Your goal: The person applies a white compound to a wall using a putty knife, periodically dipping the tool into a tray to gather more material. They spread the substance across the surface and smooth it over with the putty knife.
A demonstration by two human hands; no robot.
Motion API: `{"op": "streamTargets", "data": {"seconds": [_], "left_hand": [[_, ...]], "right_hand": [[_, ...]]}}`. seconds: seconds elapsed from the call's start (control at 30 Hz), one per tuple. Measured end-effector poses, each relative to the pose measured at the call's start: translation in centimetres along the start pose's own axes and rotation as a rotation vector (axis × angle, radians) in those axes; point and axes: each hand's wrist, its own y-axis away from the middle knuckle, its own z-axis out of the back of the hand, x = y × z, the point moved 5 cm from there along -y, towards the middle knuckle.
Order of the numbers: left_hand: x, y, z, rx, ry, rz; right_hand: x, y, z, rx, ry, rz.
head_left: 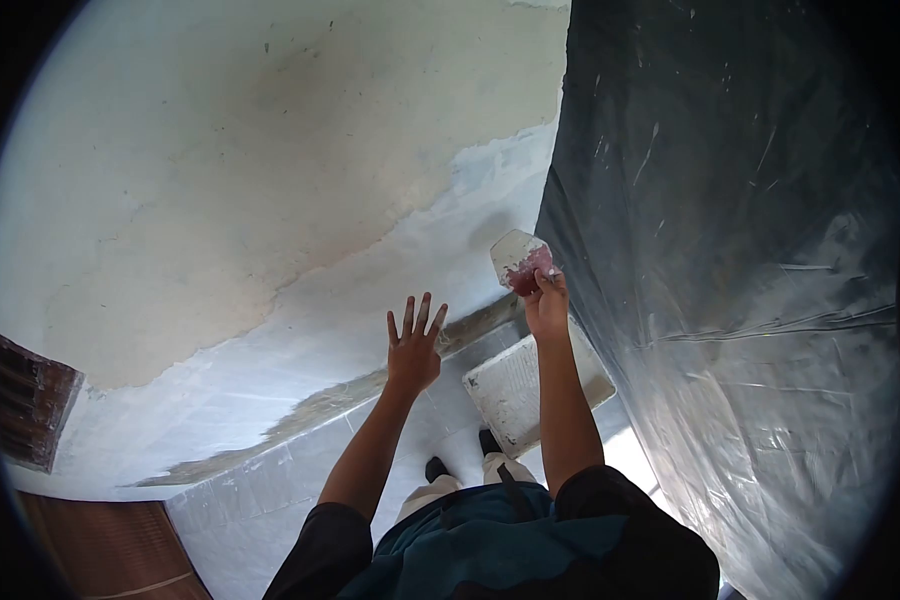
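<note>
Wall (220,170): broad plastered face, smooth and pale at the top, with a tan, uneven patch through the middle and a greyer skim band running down towards the corner.
Plastic sheet (730,250): dark, glossy film covering the whole right side, creased and streaked with white smears; its edge meets the wall in a near-straight seam.
Floor (270,490): pale tiles with thin joints, a rough brownish strip where they meet the wall; open tiles lie left of the person's feet.
Tray (530,385): flat rectangular board on the floor, crusted white, just beside the sheet's lower edge.
Left hand (413,350): empty, fingers spread wide and straight, raised near the skim band; whether it touches the wall cannot be told.
Right hand (547,305): fingers closed around the reddish handle of the putty knife.
Putty knife (518,255): short, wide, flat blade coated in white filler, held up at the wall close to the seam with the sheet.
</note>
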Motion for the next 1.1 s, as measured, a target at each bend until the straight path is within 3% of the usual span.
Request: {"op": "streamTargets", "data": {"seconds": [0.2, 0.53, 0.67, 0.83, 0.9, 1.1], "left_hand": [[-4.5, 1.8, -5.6, 0.152, 0.179, -0.064], [-10.1, 8.3, -15.2, 0.423, 0.279, -0.187], [-11.7, 10.3, -17.5, 0.497, 0.312, -0.204], [-14.1, 12.3, -20.3, 0.502, 0.319, -0.237], [-15.4, 13.0, -21.2, 0.480, 0.346, -0.266], [-18.3, 13.9, -23.6, 0.474, 0.385, -0.263]], "right_hand": [[0.9, 5.0, 7.6, -0.162, 0.091, -0.065], [1.7, 16.9, 24.6, -0.776, 0.519, -0.187], [1.1, 21.0, 28.9, -0.893, 0.584, -0.194], [-0.4, 24.6, 33.6, -0.952, 0.660, -0.288], [-1.2, 25.0, 34.9, -0.876, 0.663, -0.399], [-1.9, 25.1, 35.3, -0.819, 0.645, -0.340]]}}
